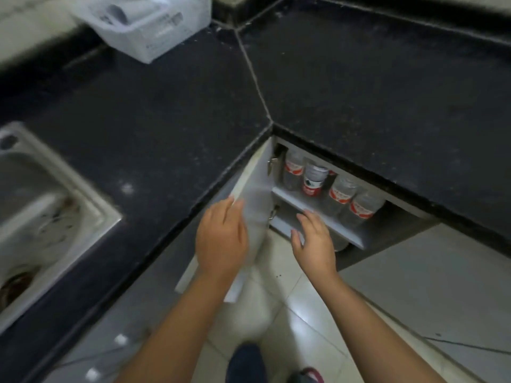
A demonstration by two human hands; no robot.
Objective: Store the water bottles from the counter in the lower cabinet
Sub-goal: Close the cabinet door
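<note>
Water bottles (340, 189) stood on the upper shelf (318, 214) of the lower cabinet under the worktop (166, 120); left hand (221, 239) touched the open door (255, 205), grip loose; right hand (313, 241) empty, grip wide.

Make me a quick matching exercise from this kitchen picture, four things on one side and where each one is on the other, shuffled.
Things:
1. water bottles
2. white basket
3. sink
4. left hand

Places:
A. on the cabinet door's edge
B. set into the counter, far left
C. on the cabinet's upper shelf
D. on the counter, at the back

Pairs: 1-C, 2-D, 3-B, 4-A
</note>
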